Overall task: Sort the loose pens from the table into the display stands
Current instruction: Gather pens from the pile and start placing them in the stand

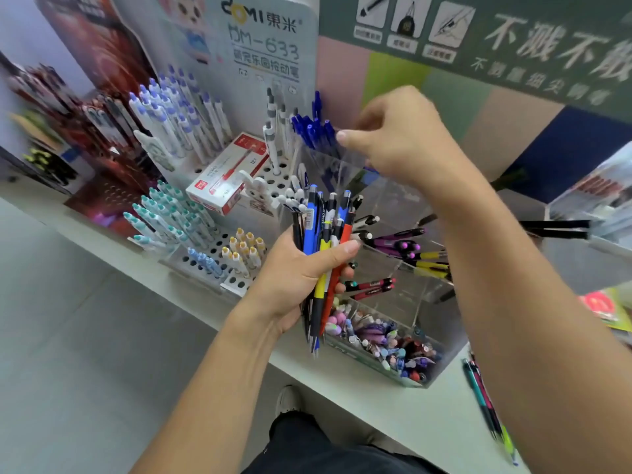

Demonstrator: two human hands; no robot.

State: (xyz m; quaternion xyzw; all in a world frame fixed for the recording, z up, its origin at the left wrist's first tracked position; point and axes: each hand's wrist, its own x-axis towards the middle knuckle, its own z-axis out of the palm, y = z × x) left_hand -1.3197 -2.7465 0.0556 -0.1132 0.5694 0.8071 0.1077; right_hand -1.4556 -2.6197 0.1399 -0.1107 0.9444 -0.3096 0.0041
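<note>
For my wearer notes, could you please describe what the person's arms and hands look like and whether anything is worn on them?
Both forearms are bare up to the frame edge, with no sleeves showing. The left hand and right hand carry no gloves, rings, watch or bracelet that I can see. Fingernails are short and unpainted.

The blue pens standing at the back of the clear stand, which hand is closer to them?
Right. The right hand hovers just beside the blue pens; the left hand is lower, holding a bundle of pens.
</note>
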